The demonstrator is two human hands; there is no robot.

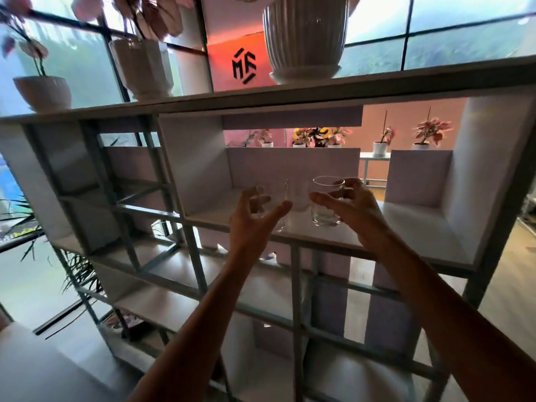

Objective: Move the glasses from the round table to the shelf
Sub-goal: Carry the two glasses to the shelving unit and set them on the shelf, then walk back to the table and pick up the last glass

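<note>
Two clear tumblers stand on the white shelf board (406,227) of the open compartment in front of me. My left hand (252,219) curls around the left glass (274,195), thumb across its front and fingers behind. The glass's base is near the board's front edge. My right hand (353,207) holds the right glass (326,213), thumb in front and fingertips at the rim's right side. That glass's base rests on the board. Between the two glasses a faint clear shape shows further back. I cannot tell what it is.
The shelf unit is a white grid of open cubbies on a grey metal frame (295,285). White flower pots (304,39) stand on its top board. A white surface (34,367) lies at the lower left. Small potted plants (380,140) line a ledge beyond the shelf.
</note>
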